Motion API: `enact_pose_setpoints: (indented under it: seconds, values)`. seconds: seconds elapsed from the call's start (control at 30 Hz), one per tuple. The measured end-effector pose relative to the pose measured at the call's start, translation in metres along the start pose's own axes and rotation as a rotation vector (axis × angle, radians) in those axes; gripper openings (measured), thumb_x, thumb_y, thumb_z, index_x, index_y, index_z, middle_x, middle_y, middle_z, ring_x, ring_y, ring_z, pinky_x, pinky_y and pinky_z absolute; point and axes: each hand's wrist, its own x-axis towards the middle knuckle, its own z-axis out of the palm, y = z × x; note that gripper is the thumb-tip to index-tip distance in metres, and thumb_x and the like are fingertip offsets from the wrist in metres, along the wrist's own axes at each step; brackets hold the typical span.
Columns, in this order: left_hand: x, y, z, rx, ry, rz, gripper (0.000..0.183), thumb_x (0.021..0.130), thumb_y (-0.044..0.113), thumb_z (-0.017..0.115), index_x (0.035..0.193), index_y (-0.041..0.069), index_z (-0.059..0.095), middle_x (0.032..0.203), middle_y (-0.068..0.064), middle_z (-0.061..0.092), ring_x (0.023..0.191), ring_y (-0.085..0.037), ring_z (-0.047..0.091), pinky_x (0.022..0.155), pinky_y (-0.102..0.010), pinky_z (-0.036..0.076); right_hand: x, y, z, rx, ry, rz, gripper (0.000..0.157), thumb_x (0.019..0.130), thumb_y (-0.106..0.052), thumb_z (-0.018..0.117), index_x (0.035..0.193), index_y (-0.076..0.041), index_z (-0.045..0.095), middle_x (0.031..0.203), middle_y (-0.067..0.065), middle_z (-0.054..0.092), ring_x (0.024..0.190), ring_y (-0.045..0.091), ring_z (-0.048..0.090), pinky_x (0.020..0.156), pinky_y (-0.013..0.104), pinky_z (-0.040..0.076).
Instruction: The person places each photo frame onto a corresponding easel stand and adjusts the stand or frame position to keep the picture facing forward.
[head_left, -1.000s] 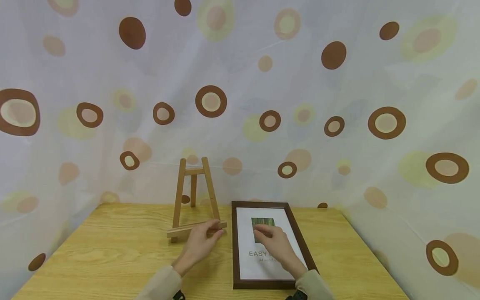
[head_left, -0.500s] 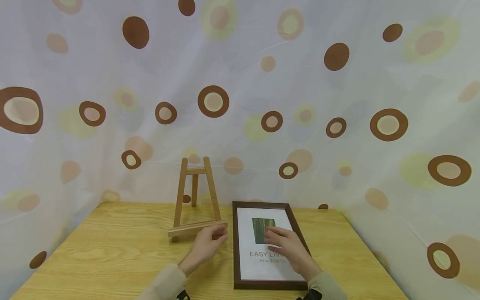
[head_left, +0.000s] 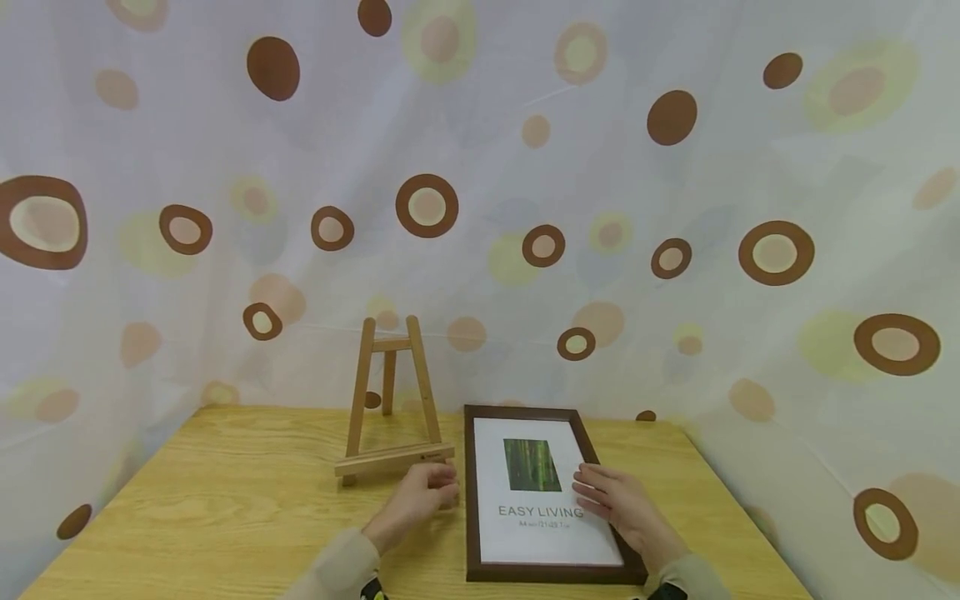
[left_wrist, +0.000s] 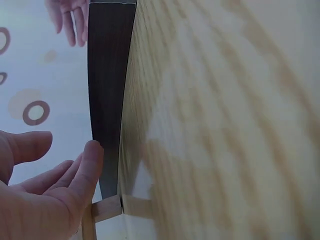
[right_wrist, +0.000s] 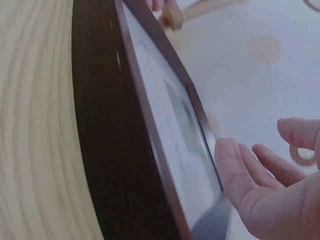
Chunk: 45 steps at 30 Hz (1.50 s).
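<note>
A dark brown picture frame (head_left: 474,517) lies face up on the wooden table, its white sheet printed with a green forest picture and "EASY LIVING". My left hand (head_left: 420,498) hovers by the frame's left side, fingers loosely bent and nothing in them. In the left wrist view, a fingertip of the left hand (left_wrist: 60,195) overlaps the frame's dark side (left_wrist: 107,75). My right hand (head_left: 618,504) is over the frame's right side, fingers spread and pointing inward. The right wrist view shows the right hand (right_wrist: 270,185) with thumb apart from the fingers, holding nothing.
A small wooden easel (head_left: 395,457) stands left of the frame, its front ledge just beyond my left hand. Behind the table (head_left: 225,500) hangs a pale curtain (head_left: 480,142) with brown and beige dots, which also runs along both sides.
My right hand has moved right, from over the forest picture to the frame's right side. My left hand has shifted slightly right and nearer, off the easel's ledge. Easel and frame stay put.
</note>
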Motion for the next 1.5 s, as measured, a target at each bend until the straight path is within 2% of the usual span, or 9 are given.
enact_pose_setpoints:
  seconds: [0.13, 0.27, 0.5, 0.8, 1.0, 1.13, 1.27, 1.4, 1.5]
  values:
    - [0.003, -0.004, 0.006, -0.039, -0.01, -0.046, 0.037, 0.096, 0.006, 0.059, 0.125, -0.017, 0.054, 0.119, -0.028, 0.062, 0.102, -0.029, 0.065, 0.086, -0.04, 0.058, 0.001, 0.007, -0.02, 0.039, -0.005, 0.015, 0.055, 0.101, -0.015, 0.055, 0.142, 0.016, 0.036, 0.13, 0.029, 0.059, 0.103, 0.02, 0.067, 0.09, 0.035, 0.058]
    - [0.006, -0.004, 0.01, -0.087, -0.028, -0.14, 0.041, 0.096, 0.007, 0.06, 0.127, -0.017, 0.052, 0.122, -0.026, 0.061, 0.104, -0.029, 0.066, 0.088, -0.041, 0.058, 0.001, 0.011, -0.036, 0.085, -0.032, 0.024, 0.054, 0.102, -0.014, 0.051, 0.142, 0.017, 0.033, 0.11, 0.011, 0.069, 0.097, 0.014, 0.066, 0.088, 0.029, 0.058]
    - [0.008, -0.002, 0.009, -0.131, -0.044, -0.199, 0.044, 0.096, 0.008, 0.059, 0.13, -0.017, 0.049, 0.124, -0.027, 0.06, 0.107, -0.029, 0.066, 0.091, -0.042, 0.057, 0.0, 0.013, -0.056, 0.103, -0.021, 0.031, 0.038, 0.1, -0.015, 0.056, 0.13, 0.008, 0.054, 0.099, 0.001, 0.072, 0.089, 0.009, 0.067, 0.079, 0.021, 0.058]
    - [0.005, -0.002, 0.009, -0.179, -0.052, -0.231, 0.035, 0.096, 0.001, 0.053, 0.128, -0.015, 0.053, 0.121, -0.023, 0.061, 0.099, -0.022, 0.064, 0.083, -0.035, 0.06, 0.001, 0.021, -0.068, -0.029, -0.05, 0.069, 0.042, 0.098, -0.021, 0.059, 0.128, 0.009, 0.058, 0.107, 0.001, 0.071, 0.093, 0.01, 0.063, 0.08, 0.024, 0.054]
    - [0.006, -0.002, 0.008, -0.21, -0.063, -0.249, 0.035, 0.098, 0.001, 0.052, 0.129, -0.014, 0.054, 0.118, -0.02, 0.063, 0.095, -0.018, 0.064, 0.08, -0.033, 0.06, 0.005, 0.024, -0.078, -0.072, -0.168, 0.07, 0.061, 0.101, -0.025, 0.054, 0.143, 0.014, 0.036, 0.129, 0.009, 0.062, 0.1, 0.006, 0.059, 0.086, 0.026, 0.052]
    - [0.007, -0.003, 0.006, -0.233, -0.078, -0.252, 0.035, 0.098, 0.001, 0.052, 0.13, -0.013, 0.053, 0.116, -0.019, 0.065, 0.093, -0.017, 0.064, 0.079, -0.032, 0.059, 0.006, 0.023, -0.08, -0.112, -0.248, 0.065, 0.066, 0.104, -0.025, 0.048, 0.148, 0.015, 0.021, 0.146, 0.021, 0.048, 0.111, 0.008, 0.056, 0.095, 0.028, 0.048]
    - [0.007, -0.003, 0.003, -0.266, -0.075, -0.248, 0.036, 0.098, 0.001, 0.053, 0.13, -0.014, 0.052, 0.117, -0.021, 0.065, 0.094, -0.018, 0.064, 0.082, -0.033, 0.059, 0.005, 0.02, -0.075, -0.141, -0.238, 0.068, 0.067, 0.104, -0.024, 0.049, 0.149, 0.014, 0.018, 0.156, 0.028, 0.026, 0.123, 0.016, 0.051, 0.102, 0.034, 0.046]
    - [0.005, -0.004, 0.004, -0.287, -0.063, -0.242, 0.039, 0.097, 0.003, 0.056, 0.131, -0.015, 0.051, 0.119, -0.023, 0.064, 0.099, -0.022, 0.066, 0.087, -0.039, 0.059, 0.001, 0.021, -0.072, -0.095, -0.206, 0.082, 0.069, 0.101, -0.023, 0.055, 0.15, 0.011, 0.021, 0.148, 0.026, 0.043, 0.114, 0.017, 0.058, 0.096, 0.034, 0.051]
    - [0.005, -0.003, 0.003, -0.324, -0.053, -0.245, 0.043, 0.095, 0.003, 0.058, 0.132, -0.017, 0.048, 0.121, -0.025, 0.062, 0.099, -0.026, 0.067, 0.088, -0.044, 0.058, 0.001, 0.021, -0.073, -0.036, -0.261, 0.064, 0.067, 0.1, -0.017, 0.056, 0.151, 0.01, 0.021, 0.137, 0.011, 0.056, 0.104, 0.013, 0.062, 0.09, 0.033, 0.055]
